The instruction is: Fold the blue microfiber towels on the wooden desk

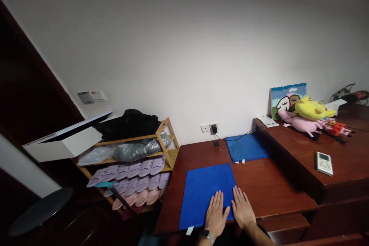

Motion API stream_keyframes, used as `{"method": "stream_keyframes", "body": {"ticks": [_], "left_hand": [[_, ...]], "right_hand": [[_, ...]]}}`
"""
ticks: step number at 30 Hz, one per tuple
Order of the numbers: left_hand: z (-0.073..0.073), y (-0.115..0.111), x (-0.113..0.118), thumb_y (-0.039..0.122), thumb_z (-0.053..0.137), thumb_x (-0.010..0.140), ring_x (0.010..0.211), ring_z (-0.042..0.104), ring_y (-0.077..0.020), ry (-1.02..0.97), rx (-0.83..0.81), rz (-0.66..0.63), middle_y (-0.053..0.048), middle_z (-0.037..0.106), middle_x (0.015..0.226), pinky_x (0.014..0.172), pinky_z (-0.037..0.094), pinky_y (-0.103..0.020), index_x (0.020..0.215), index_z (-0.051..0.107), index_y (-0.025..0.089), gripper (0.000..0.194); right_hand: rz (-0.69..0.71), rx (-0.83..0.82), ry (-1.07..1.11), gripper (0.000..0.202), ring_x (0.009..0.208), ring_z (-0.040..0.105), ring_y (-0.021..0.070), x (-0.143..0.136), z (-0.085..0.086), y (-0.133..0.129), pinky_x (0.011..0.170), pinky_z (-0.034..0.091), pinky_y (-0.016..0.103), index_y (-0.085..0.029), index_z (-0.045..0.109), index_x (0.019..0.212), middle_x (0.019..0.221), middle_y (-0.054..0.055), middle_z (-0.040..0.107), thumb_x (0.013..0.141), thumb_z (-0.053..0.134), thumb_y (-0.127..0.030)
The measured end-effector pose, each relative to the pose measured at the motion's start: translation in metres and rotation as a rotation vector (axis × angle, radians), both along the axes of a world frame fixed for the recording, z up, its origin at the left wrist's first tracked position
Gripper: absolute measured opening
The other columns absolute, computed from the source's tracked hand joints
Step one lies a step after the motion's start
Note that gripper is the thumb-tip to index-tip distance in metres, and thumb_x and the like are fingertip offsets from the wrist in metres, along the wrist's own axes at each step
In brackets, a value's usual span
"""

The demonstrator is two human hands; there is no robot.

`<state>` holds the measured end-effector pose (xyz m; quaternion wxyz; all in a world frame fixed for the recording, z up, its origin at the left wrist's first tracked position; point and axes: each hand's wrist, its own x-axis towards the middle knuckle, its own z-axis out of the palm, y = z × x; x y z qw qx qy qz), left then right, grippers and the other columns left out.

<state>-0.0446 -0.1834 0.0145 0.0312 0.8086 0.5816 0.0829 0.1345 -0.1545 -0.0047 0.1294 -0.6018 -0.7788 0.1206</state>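
A blue cloth (pixel 201 186) lies flat and spread out on the reddish-brown desk (pixel 259 188), with a white tag at its lower left corner. My left hand (pixel 216 213) rests palm down on the cloth's lower right part, fingers stretched out, a watch on the wrist. Just beside it, my right hand (pixel 242 207) lies palm down at the cloth's right edge, its fingers extended. Neither hand holds anything. A second blue cloth (pixel 246 148), with white tags along its front edge, lies farther back against the wall.
Left of the desk stands a wooden rack (pixel 172 157) with slippers (pixel 134 169), a black bag (pixel 129 125) and a white box (pixel 63 146). The raised right surface bears plush toys (pixel 314 108), a picture (pixel 284 98) and a white remote (pixel 324 163). A black plug (pixel 214 128) sits in the wall.
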Motion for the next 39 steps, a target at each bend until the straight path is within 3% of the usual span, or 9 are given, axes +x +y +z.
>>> {"method": "stream_keyframes", "body": {"ticks": [4, 11, 14, 22, 30, 35, 39], "left_hand": [[0.001, -0.016, -0.036, 0.057, 0.021, 0.107, 0.159, 0.024, -0.0250, 0.035, -0.002, 0.102, -0.005, 0.022, 0.172, 0.130, 0.029, -0.048, 0.166, 0.019, 0.020, 0.069], [-0.002, -0.044, -0.120, 0.062, 0.020, 0.106, 0.159, 0.024, -0.0262, 0.042, -0.011, 0.326, -0.007, 0.023, 0.171, 0.130, 0.028, -0.049, 0.164, 0.025, 0.018, 0.073], [-0.006, -0.052, -0.139, 0.063, 0.022, 0.105, 0.158, 0.025, -0.0271, 0.035, 0.005, 0.364, -0.007, 0.023, 0.171, 0.130, 0.029, -0.050, 0.164, 0.026, 0.018, 0.074], [-0.005, -0.053, -0.134, 0.064, 0.020, 0.105, 0.158, 0.024, -0.0283, 0.047, 0.040, 0.380, -0.010, 0.026, 0.171, 0.130, 0.028, -0.050, 0.163, 0.030, 0.013, 0.078], [-0.014, -0.048, -0.139, 0.065, 0.022, 0.104, 0.157, 0.028, -0.0290, 0.045, 0.096, 0.365, -0.009, 0.030, 0.170, 0.129, 0.029, -0.052, 0.162, 0.033, 0.016, 0.076], [-0.005, -0.048, -0.135, 0.065, 0.020, 0.104, 0.159, 0.023, -0.0279, 0.062, 0.025, 0.366, -0.008, 0.025, 0.171, 0.131, 0.023, -0.053, 0.164, 0.030, 0.017, 0.077], [-0.006, -0.050, -0.153, 0.059, 0.020, 0.105, 0.159, 0.019, -0.0258, 0.061, -0.054, 0.406, -0.007, 0.020, 0.172, 0.131, 0.021, -0.051, 0.165, 0.027, 0.018, 0.073]], "right_hand": [[-0.022, -0.002, 0.014, 0.066, 0.159, 0.020, 0.0239, 0.000, 0.003, -0.002, 0.131, 0.018, 0.047, -0.012, 0.029, 0.163, 0.170, 0.006, 0.025, 0.104, 0.021, -0.040], [-0.027, 0.007, -0.028, 0.068, 0.159, 0.020, 0.0246, -0.001, -0.004, -0.001, 0.131, 0.017, 0.046, -0.010, 0.030, 0.163, 0.170, 0.006, 0.026, 0.103, 0.020, -0.042], [-0.026, -0.005, -0.038, 0.069, 0.159, 0.021, 0.0254, 0.000, -0.006, 0.000, 0.131, 0.017, 0.046, -0.009, 0.031, 0.163, 0.170, 0.008, 0.028, 0.103, 0.021, -0.042], [-0.026, -0.025, -0.012, 0.069, 0.159, 0.021, 0.0256, 0.002, 0.002, -0.002, 0.130, 0.019, 0.048, -0.010, 0.029, 0.163, 0.170, 0.008, 0.026, 0.103, 0.021, -0.042], [-0.048, -0.006, -0.017, 0.068, 0.159, 0.018, 0.0233, 0.008, -0.017, -0.028, 0.131, 0.017, 0.046, -0.014, 0.028, 0.164, 0.171, 0.004, 0.022, 0.105, 0.020, -0.047], [-0.031, 0.044, 0.005, 0.066, 0.159, 0.019, 0.0237, 0.009, -0.017, -0.032, 0.131, 0.019, 0.047, -0.014, 0.031, 0.163, 0.170, 0.005, 0.023, 0.105, 0.021, -0.045], [-0.029, 0.038, -0.007, 0.066, 0.159, 0.018, 0.0240, 0.007, -0.012, -0.032, 0.131, 0.019, 0.046, -0.012, 0.030, 0.163, 0.170, 0.004, 0.022, 0.106, 0.021, -0.044]]}}
